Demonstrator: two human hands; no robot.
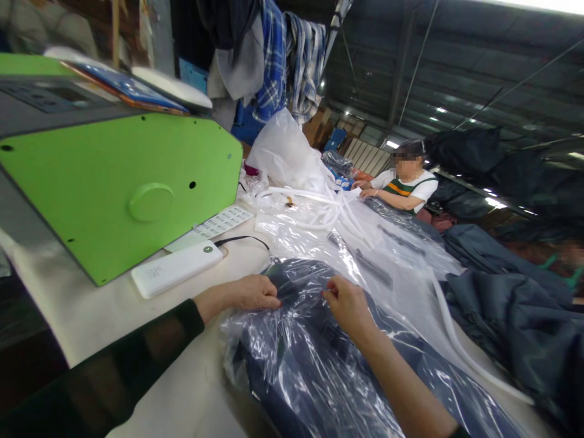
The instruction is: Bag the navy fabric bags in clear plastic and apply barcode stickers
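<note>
Bagged garment (296, 365), illegible label sheet (224, 222)

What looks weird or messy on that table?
White strips lie tangled beyond the plastic-wrapped dark fabric by the left hand and right hand. They look odd because they loop every which way. I see nothing spilled.

Green machine (104, 173) blocking left, gap between hands (256, 292)

White light (556, 5) glares at upper right beside a dim ceiling (474, 55); sharp highlights streak the clear plastic (292, 353), and the far right edge is blurred.
</note>
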